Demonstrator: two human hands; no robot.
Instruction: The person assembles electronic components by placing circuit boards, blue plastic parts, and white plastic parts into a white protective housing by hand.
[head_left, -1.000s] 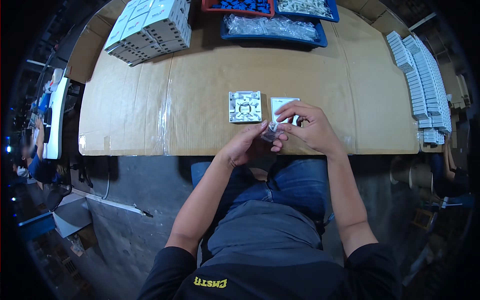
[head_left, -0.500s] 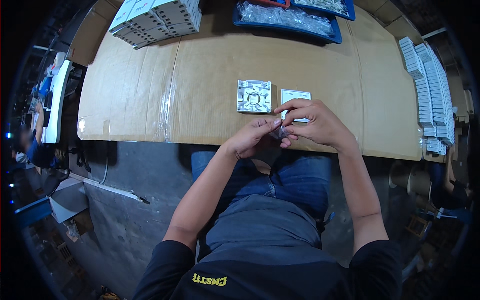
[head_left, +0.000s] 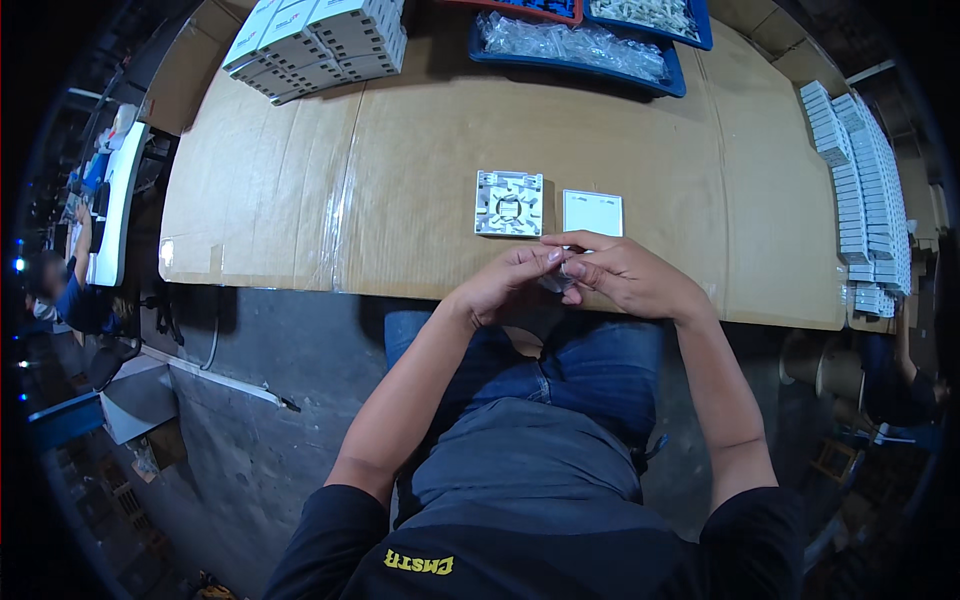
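Both hands meet at the table's near edge, over my lap. A small clear plastic bag [head_left: 553, 284] is pinched between my left hand [head_left: 497, 284] and my right hand [head_left: 645, 281]. Thumbs and fingertips of both are closed on it; what it contains is hidden by the fingers. Just beyond my left hand lies an open square white plastic box base [head_left: 509, 204] with a round ring and small clips inside. Its matching flat white cover [head_left: 593, 213] rests to the right of it, just beyond my right fingers.
Cardboard covers the table [head_left: 430, 130]. White boxes [head_left: 335, 45] are stacked at the far left, more white stacks [head_left: 860, 190] along the right. At the back stand a blue tray [head_left: 677, 85] of clear bags, a red tray and another blue tray. A person [head_left: 80, 295] works at left.
My right hand has come in closer to the left, its raised fingers lowering over the bag. The whole view has shifted slightly, so the table things sit lower.
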